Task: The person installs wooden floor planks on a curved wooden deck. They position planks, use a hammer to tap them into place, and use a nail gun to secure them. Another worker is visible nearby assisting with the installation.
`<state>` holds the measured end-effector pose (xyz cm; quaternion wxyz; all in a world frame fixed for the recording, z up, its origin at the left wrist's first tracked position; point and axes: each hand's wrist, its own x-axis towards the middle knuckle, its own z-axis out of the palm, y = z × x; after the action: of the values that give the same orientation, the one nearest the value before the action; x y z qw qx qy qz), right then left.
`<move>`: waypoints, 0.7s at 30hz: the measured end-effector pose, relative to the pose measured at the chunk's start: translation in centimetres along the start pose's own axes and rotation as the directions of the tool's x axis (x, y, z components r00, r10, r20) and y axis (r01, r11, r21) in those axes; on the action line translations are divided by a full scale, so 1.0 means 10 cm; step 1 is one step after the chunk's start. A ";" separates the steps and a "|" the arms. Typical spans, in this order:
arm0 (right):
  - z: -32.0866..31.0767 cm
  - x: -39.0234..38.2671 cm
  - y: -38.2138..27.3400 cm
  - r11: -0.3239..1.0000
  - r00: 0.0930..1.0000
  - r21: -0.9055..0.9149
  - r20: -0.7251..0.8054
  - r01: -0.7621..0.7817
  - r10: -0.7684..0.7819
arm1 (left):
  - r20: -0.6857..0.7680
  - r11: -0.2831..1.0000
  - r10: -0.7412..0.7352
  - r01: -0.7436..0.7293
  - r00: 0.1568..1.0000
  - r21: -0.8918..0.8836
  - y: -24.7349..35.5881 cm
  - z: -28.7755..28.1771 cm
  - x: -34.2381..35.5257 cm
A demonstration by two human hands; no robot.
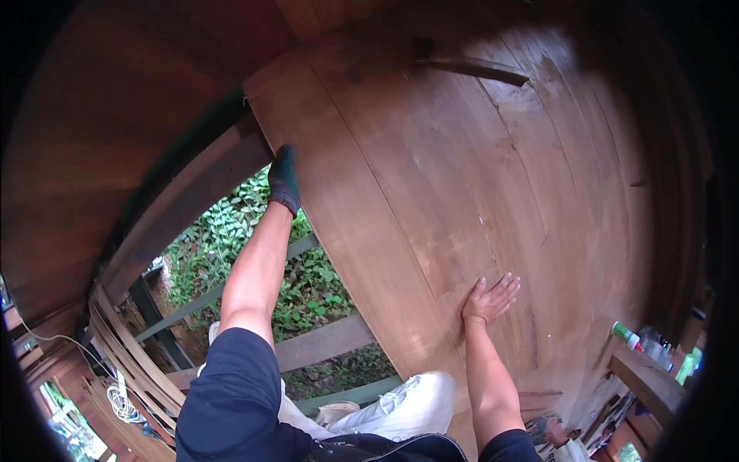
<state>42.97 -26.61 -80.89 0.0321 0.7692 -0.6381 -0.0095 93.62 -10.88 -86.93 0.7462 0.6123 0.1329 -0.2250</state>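
Observation:
Wooden floorboards [431, 200] lie side by side across the middle and right. My left hand [284, 181], in a dark green glove, is closed at the edge of the outermost floorboard [339, 208], beside the opening; its separate fingers are hidden. Bare and flat, my right hand [491, 300] rests on the boards with its fingers stretched out, holding nothing. Farther off on the boards lies a tool with a wooden handle [481, 71] and a dark head, perhaps a hammer.
Left of the boards, joists [327, 343] cross an opening above green plants [215, 223]. Thin wood strips [135, 362] and a coiled white cable [123, 404] are at lower left. At lower right are a green-and-white bottle [626, 335], a beam [643, 377] and another person's hand [554, 433].

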 end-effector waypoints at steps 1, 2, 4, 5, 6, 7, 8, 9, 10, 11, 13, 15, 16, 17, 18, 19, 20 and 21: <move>0.01 0.00 -0.01 1.000 1.000 -0.002 0.002 -0.002 0.002 | 0.006 1.000 0.007 -0.007 1.000 -0.013 0.02 0.01 -0.03; 0.01 -0.01 -0.02 1.000 1.000 -0.002 -0.003 0.008 -0.008 | 0.001 1.000 0.007 -0.007 1.000 -0.028 -0.01 -0.04 -0.06; 0.00 -0.02 -0.07 1.000 1.000 -0.003 -0.012 0.028 -0.028 | 0.038 0.999 -0.017 0.018 0.999 -0.043 0.03 -0.15 0.01; -0.01 -0.01 -0.05 0.999 0.999 0.004 -0.019 0.035 -0.035 | 0.058 0.997 -0.041 0.044 0.997 -0.057 0.01 -0.17 0.01; 0.00 -0.01 -0.03 0.999 0.999 0.012 -0.025 0.040 -0.040 | 0.063 0.995 -0.080 0.084 0.995 -0.061 -0.02 -0.18 0.02; -0.01 -0.03 0.01 0.999 0.999 0.019 -0.031 0.042 -0.042 | 0.039 0.998 -0.062 0.063 0.997 -0.025 -0.08 -0.19 -0.01; -0.02 -0.01 -0.01 0.999 0.999 0.011 -0.017 0.040 -0.040 | 0.029 1.000 -0.025 0.025 0.999 0.008 -0.08 -0.10 0.02; -0.03 -0.01 -0.01 0.999 0.999 0.003 -0.002 0.032 -0.032 | 0.025 0.999 0.010 -0.012 1.000 0.045 -0.09 -0.02 0.04; -0.04 -0.02 0.00 1.000 1.000 -0.006 0.014 0.019 -0.019 | -0.042 0.997 -0.053 0.055 0.998 0.059 -0.03 0.02 0.08; -0.05 -0.03 0.03 1.000 1.000 -0.008 0.017 0.008 -0.008 | -0.006 0.996 -0.089 0.089 0.996 0.027 -0.01 0.04 0.01; -0.07 0.03 -0.05 1.000 1.000 0.016 0.024 0.009 -0.009 | 0.031 0.997 -0.064 0.063 0.997 0.032 -0.02 -0.10 0.10; -0.08 0.04 -0.05 0.999 0.999 0.041 0.048 0.006 -0.008 | 0.049 0.996 -0.022 0.018 0.999 0.091 -0.09 -0.28 0.23; -0.06 0.05 -0.04 0.999 0.998 0.053 0.066 -0.004 0.001 | 0.059 0.993 -0.027 0.020 0.998 0.114 -0.08 -0.26 0.23; -0.04 0.09 -0.02 0.998 0.998 0.052 0.068 -0.017 0.014 | 0.044 0.987 0.013 -0.020 0.999 0.158 -0.08 -0.13 0.24; -0.02 0.09 0.00 0.998 0.997 0.059 0.074 -0.029 0.024 | 0.030 0.976 0.063 -0.068 0.998 0.206 -0.05 -0.05 0.23; -0.01 0.05 0.03 0.997 0.996 0.062 0.084 -0.041 0.036 | 0.022 0.959 0.106 -0.108 0.994 0.261 -0.04 -0.01 0.17; 0.01 0.09 0.04 0.996 0.995 0.071 0.087 -0.050 0.044 | -0.029 0.908 0.074 -0.055 0.997 0.415 0.00 0.06 0.12; 0.01 0.09 0.05 0.995 0.995 0.082 0.090 -0.059 0.052 | -0.082 0.830 0.059 -0.003 0.995 0.557 0.06 0.11 0.06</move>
<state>42.60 -27.61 -80.95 -0.0285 0.7507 -0.6599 -0.0154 94.39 -11.93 -86.47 0.5320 0.8151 0.0876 -0.2122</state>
